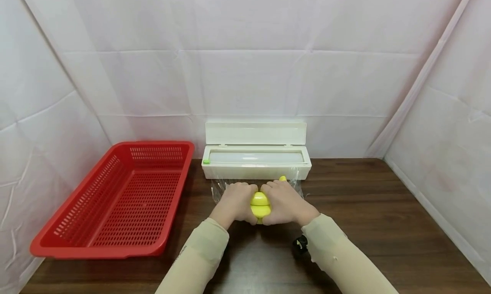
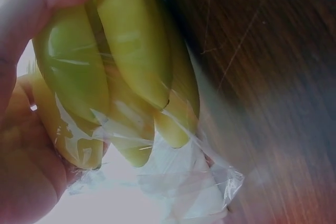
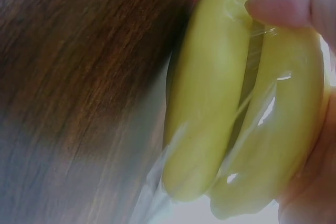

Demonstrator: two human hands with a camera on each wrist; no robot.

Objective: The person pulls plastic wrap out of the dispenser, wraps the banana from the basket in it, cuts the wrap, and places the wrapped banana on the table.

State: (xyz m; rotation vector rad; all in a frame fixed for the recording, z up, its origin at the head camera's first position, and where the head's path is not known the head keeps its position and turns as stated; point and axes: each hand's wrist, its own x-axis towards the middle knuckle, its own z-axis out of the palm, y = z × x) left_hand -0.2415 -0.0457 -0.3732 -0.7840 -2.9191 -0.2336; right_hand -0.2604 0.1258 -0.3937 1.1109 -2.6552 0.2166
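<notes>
Both hands grip a bunch of yellow bananas (image 1: 260, 204) in front of the white box, one from each side. My left hand (image 1: 235, 202) curls round the left side; in the left wrist view its thumb lies over the bananas (image 2: 134, 40). On the opposite side my right hand (image 1: 285, 203) holds on, its thumb pressing the bananas (image 3: 210, 87) in the right wrist view. Clear plastic wrap (image 2: 178, 177) covers the banana tips and trails off below them. More wrap (image 1: 218, 191) spreads between the bunch and the box. Much of the bunch is hidden by the hands in the head view.
The white cling film dispenser (image 1: 257, 172) stands at the back with its lid (image 1: 255, 133) raised and a green tab at its left. To the left is a red plastic basket (image 1: 174, 204). White cloth (image 1: 245, 81) encloses the dark wooden table (image 1: 368, 226).
</notes>
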